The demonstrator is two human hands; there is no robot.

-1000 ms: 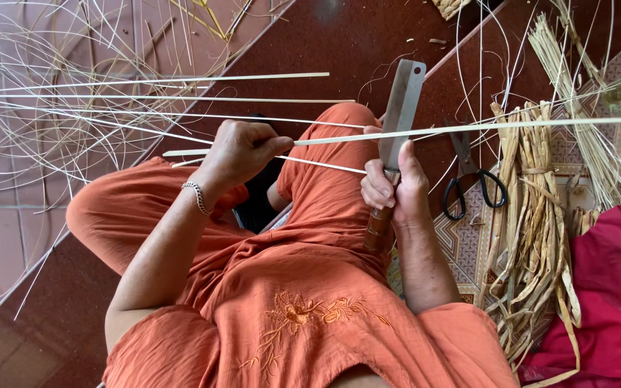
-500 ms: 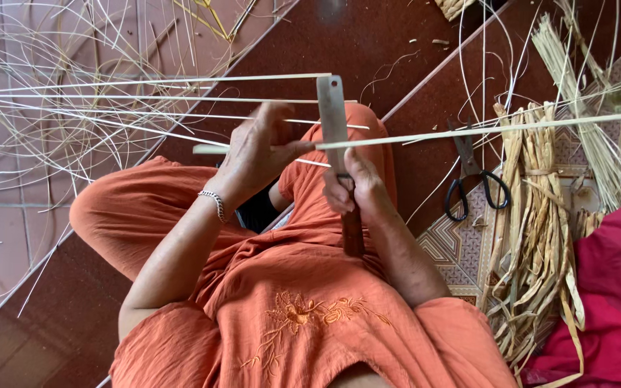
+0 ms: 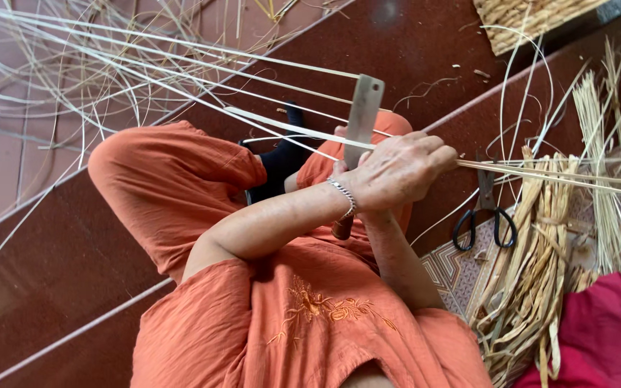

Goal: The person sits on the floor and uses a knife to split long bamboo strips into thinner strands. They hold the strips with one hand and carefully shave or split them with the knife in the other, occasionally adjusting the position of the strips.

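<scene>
Seated person in orange works a long cane strip [image 3: 289, 129] with a flat-bladed knife [image 3: 363, 118]; left hand [image 3: 397, 172] has crossed to the right vs half a sec ago, now lying over the right hand [image 3: 341, 167] and fist-closed on the strip, which runs from the pale canes [image 3: 109, 65] fanned on the floor at left, past the blade, and out right beyond the knuckles; right hand mostly hidden under the left, wrapped on the knife's wooden handle [image 3: 342, 228], blade upright & tilted slightly right; blade sits further right than 1 sec ago, when the hands were apart. Bracelet [image 3: 345, 197] on left wrist. Black-handled scissors [image 3: 485, 215] lie on the floor just right of the hands, beside a bundle of dry husks [image 3: 533, 266]; red cloth [image 3: 598, 330] at lower right; woven basket [image 3: 533, 18] at top edge.
</scene>
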